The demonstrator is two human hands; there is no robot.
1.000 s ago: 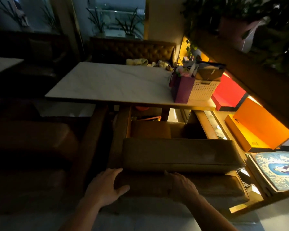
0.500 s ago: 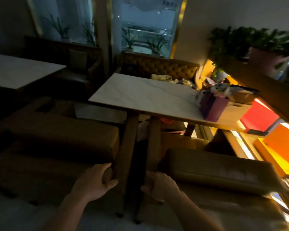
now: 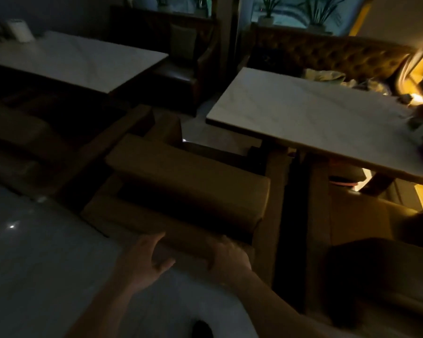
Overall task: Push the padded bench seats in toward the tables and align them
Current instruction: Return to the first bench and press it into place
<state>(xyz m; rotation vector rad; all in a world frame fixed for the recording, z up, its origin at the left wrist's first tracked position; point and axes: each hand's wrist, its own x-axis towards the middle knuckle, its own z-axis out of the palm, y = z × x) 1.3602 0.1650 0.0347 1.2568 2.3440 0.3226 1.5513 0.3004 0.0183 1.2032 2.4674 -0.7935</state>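
A brown padded bench seat (image 3: 186, 172) sits in the dim middle of the view, between two white marble-topped tables. My left hand (image 3: 142, 262) rests with fingers spread on the near back edge of this bench (image 3: 181, 242). My right hand (image 3: 227, 259) presses the same edge a little to the right, fingers curled over it. A second padded bench (image 3: 366, 225) stands to the right, partly under the right table (image 3: 315, 115). A third bench (image 3: 12, 132) lies in shadow at the left by the left table (image 3: 78, 59).
A wooden frame post (image 3: 271, 215) and a dark gap separate the middle and right benches. Tufted booth seating (image 3: 327, 52) lines the far wall under windows with potted plants. Glossy grey floor (image 3: 34, 264) spreads at lower left. Lit orange shelving glows at the right edge.
My view has swung left from the right bench to the middle one. Both hands have shifted left with it and now sit on the middle bench's near edge.
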